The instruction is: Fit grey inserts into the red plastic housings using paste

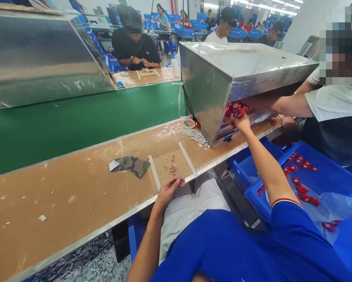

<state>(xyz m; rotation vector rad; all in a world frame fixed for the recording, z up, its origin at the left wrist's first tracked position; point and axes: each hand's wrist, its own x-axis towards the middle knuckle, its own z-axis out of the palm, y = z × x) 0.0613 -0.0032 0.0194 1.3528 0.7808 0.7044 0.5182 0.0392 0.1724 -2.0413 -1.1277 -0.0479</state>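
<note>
**Right hand** (240, 123): raised to the mouth of a steel hood (246, 64); fingers (239, 116) are placed among red parts (236, 110), but whether these are gripped cannot be told.
**Left hand** (167, 192): rested on the bench (76, 196) edge; fingers are loosely curled, with nothing held.
**Red parts:** heaped at the hood mouth; others are scattered on plastic film in a blue bin (289, 153).
**Progress:** some parts are already in the bin; others are left at the hood.
**Nearby:** grey chips (194, 136), a tape roll (188, 123) and a camouflage scrap (131, 165) are laid on the bench.
**Co-worker:** an arm (275, 103) is extended toward the hood from the right.
**Writing:** none can be read.
</note>
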